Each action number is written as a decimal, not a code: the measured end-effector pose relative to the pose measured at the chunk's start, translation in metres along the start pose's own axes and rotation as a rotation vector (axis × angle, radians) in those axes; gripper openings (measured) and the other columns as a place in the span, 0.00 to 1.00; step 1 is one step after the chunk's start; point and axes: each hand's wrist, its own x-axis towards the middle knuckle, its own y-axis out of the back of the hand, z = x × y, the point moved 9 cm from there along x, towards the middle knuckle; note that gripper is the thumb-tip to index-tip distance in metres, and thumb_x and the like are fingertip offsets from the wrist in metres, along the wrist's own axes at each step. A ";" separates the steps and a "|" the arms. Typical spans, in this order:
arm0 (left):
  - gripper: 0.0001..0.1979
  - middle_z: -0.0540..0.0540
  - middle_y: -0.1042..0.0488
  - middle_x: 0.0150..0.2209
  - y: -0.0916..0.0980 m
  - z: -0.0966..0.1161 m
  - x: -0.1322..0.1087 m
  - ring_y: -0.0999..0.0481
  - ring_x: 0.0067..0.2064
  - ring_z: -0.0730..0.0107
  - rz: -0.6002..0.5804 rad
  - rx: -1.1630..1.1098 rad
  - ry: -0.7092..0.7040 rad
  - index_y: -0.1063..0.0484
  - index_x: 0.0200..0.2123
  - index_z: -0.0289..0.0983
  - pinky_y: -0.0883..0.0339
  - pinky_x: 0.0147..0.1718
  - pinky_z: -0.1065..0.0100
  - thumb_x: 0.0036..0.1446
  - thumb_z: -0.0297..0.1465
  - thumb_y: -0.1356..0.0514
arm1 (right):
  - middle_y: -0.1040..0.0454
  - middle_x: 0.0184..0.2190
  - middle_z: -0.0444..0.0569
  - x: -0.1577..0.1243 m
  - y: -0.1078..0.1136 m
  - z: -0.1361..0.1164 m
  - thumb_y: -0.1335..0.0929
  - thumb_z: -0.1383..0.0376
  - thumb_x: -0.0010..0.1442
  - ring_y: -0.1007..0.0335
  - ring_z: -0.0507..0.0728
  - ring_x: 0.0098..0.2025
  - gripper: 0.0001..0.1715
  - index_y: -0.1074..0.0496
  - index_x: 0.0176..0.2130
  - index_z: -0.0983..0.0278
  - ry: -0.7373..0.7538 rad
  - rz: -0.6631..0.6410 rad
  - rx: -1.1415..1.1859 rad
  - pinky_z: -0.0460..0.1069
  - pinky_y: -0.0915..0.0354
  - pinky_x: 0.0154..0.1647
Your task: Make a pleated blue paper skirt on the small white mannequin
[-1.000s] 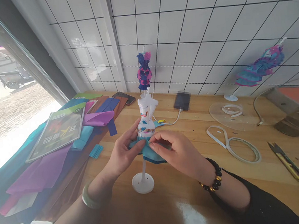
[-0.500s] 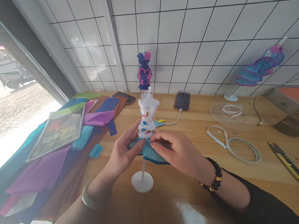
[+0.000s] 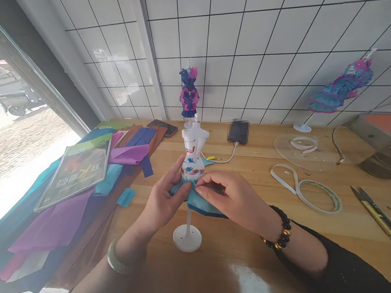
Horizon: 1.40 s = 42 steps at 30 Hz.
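A small white doll dress form (image 3: 195, 137) stands upright on a round base, its torso marked with coloured patches. Around its hips lies a teal skirt piece (image 3: 207, 205) with a dark blue edge. My left hand (image 3: 163, 194) is wrapped about the form's left side, the thumb pressing the skirt's top edge at the front. With thumb and forefinger, my right hand (image 3: 230, 192) pinches the same edge just to the right. The skirt's back is hidden behind the form and my fingers.
Coloured sheets (image 3: 53, 226) and a printed packet (image 3: 75, 170) lie at left. Dressed forms (image 3: 189, 91) stand by the wall. To the right are a tape roll (image 3: 317, 196), thread snips (image 3: 377, 213) and a clear disc (image 3: 287, 155). A white cable (image 3: 229, 157) runs behind the form.
The form has shifted very slightly right. The skirt's lower edge has swung a little down and right, while both hands keep almost the same place and grip.
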 end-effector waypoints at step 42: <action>0.38 0.44 0.24 0.43 0.001 -0.003 -0.003 0.26 0.35 0.72 0.058 -0.151 0.080 0.54 0.65 0.41 0.32 0.32 0.72 0.55 0.33 0.39 | 0.36 0.24 0.40 0.002 -0.002 0.022 0.32 0.63 0.54 0.41 0.49 0.26 0.12 0.41 0.27 0.61 -0.126 0.118 0.137 0.44 0.44 0.24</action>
